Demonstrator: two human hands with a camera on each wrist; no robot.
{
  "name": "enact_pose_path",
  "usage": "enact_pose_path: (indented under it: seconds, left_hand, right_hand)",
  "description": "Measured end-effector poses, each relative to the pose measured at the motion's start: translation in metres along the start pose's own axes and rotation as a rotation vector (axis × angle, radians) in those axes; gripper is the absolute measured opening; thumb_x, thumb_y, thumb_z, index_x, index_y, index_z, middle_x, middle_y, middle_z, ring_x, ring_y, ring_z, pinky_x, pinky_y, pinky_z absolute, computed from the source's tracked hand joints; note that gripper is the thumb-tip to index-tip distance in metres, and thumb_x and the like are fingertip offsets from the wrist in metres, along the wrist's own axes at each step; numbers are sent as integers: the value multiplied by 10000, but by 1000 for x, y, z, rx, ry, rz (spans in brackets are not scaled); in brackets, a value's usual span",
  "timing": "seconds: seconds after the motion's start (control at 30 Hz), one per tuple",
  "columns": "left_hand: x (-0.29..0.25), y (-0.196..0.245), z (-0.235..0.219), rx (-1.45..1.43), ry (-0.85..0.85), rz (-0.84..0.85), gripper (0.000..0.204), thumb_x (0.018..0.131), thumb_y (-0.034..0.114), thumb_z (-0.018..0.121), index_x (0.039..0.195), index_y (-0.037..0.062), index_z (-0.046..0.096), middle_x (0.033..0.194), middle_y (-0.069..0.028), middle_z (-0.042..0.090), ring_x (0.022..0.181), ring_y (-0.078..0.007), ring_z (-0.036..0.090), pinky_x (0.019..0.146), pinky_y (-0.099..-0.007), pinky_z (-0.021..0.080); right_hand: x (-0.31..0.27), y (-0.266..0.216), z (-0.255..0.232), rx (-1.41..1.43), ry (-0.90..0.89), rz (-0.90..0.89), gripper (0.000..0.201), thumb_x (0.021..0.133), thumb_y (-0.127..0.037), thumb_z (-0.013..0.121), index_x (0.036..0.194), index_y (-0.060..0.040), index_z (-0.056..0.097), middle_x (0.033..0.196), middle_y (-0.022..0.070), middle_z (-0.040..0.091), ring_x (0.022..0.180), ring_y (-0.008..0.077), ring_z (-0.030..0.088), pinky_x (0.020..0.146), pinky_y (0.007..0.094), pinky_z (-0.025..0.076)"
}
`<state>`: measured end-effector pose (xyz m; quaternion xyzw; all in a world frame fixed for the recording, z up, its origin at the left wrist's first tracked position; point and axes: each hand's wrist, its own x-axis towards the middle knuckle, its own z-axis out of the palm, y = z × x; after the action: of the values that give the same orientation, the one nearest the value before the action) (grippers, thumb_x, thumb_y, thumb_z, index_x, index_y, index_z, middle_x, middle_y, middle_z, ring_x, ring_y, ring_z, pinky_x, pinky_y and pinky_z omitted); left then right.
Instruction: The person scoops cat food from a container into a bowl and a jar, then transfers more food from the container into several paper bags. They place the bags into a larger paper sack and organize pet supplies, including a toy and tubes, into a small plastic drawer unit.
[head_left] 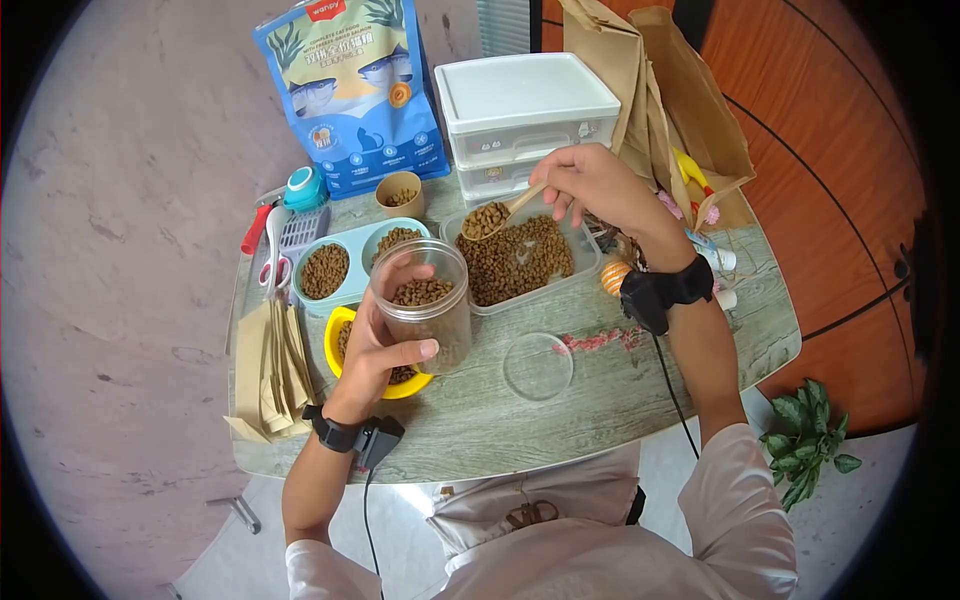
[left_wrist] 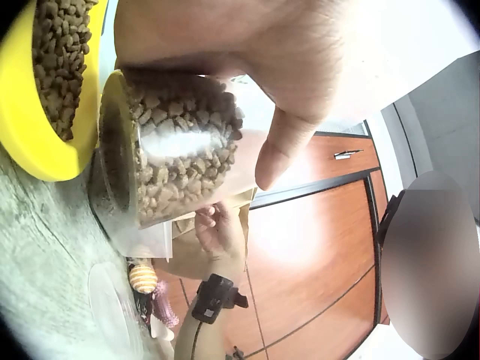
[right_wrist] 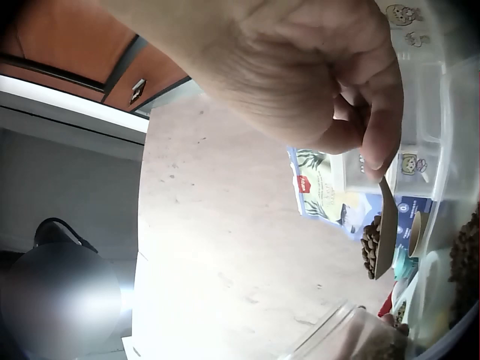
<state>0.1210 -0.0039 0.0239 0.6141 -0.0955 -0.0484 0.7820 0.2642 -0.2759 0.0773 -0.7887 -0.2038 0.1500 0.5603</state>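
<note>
My left hand grips a clear round jar partly filled with brown kibble, held above the table beside the yellow bowl. In the left wrist view the kibble shows through the jar's wall. My right hand pinches the handle of a wooden spoon heaped with kibble, over the clear rectangular container of kibble. The right wrist view shows the loaded spoon below my right hand.
A round clear lid lies on the table. Around stand a light-blue double bowl, a paper cup, a blue food bag, white drawers, paper bags and an orange striped ball.
</note>
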Motion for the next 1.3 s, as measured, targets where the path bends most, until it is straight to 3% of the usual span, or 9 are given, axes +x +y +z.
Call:
enact_pose_path:
  seconds: [0.27, 0.47, 0.6, 0.87, 0.93, 1.0, 1.1, 1.2, 1.3]
  left_hand:
    - [-3, 3, 6, 54, -36, -46, 985, 577, 53, 777, 1425, 64, 274, 1332, -143, 410, 1241, -232, 431, 1057, -352, 330]
    - [-2, 7, 11, -1, -19, -61, 1006, 567, 50, 788, 1424, 39, 264, 1373, -119, 389, 1299, -233, 372, 1101, -352, 258]
    - [-2, 6, 8, -10, -5, -59, 1010, 553, 61, 790, 1421, 40, 274, 1383, -117, 383, 1306, -234, 358, 1109, -353, 247]
    - [-1, 3, 2, 17, 3, 19, 973, 546, 97, 767, 1405, 47, 314, 1356, -135, 413, 1269, -245, 397, 1081, -374, 294]
    - [-1, 2, 0, -16, -1, 6, 955, 559, 109, 757, 1404, 47, 316, 1354, -140, 418, 1263, -248, 408, 1076, -378, 303]
    - [-2, 1, 0, -122, -6, -55, 922, 594, 136, 720, 1412, 44, 303, 1368, -149, 413, 1251, -261, 428, 1075, -385, 307]
    - [-3, 0, -1, -229, -60, -144, 913, 615, 164, 697, 1421, 40, 288, 1383, -156, 405, 1252, -271, 432, 1074, -389, 311]
    - [-6, 4, 0, -309, -129, -247, 915, 616, 164, 681, 1428, 36, 278, 1392, -155, 396, 1268, -278, 418, 1081, -386, 301]
    - [-6, 1, 0, -337, -176, -274, 913, 607, 167, 678, 1424, 37, 290, 1396, -152, 391, 1290, -278, 395, 1097, -378, 271]
  right_hand:
    - [-26, -35, 26, 96, 78, -85, 249, 926, -158, 509, 1017, 40, 629, 772, 69, 620, 631, 110, 609, 495, 221, 488]
    - [-40, -43, 50, 67, -133, -217, 237, 927, -164, 530, 1072, -11, 639, 823, 36, 648, 709, 82, 615, 546, 207, 481]
    - [-41, -45, 47, 42, -157, -273, 232, 919, -173, 552, 1079, -40, 655, 822, 12, 650, 740, 70, 613, 560, 203, 473]
    - [-29, -39, 11, 57, 163, -287, 206, 896, -143, 545, 1041, -71, 671, 817, -3, 649, 701, 56, 578, 581, 197, 463]
    - [-27, -35, 5, 24, 238, -262, 197, 891, -183, 567, 968, -40, 678, 784, 40, 652, 667, 96, 577, 580, 225, 468]
    - [-29, -33, 2, -593, 314, -174, 187, 861, -158, 567, 864, -5, 676, 790, 127, 656, 666, 191, 611, 592, 303, 490]
    - [-23, -7, 17, -820, 428, -357, 156, 806, -90, 552, 755, 19, 651, 771, 177, 625, 697, 290, 627, 634, 387, 503]
    - [-26, 3, 30, -1032, 426, -473, 108, 754, -39, 554, 704, 20, 628, 728, 182, 602, 738, 332, 631, 655, 418, 507]
    - [-27, 8, 41, -1098, 427, -453, 80, 774, -63, 590, 777, -22, 659, 767, 162, 591, 712, 353, 603, 657, 447, 476]
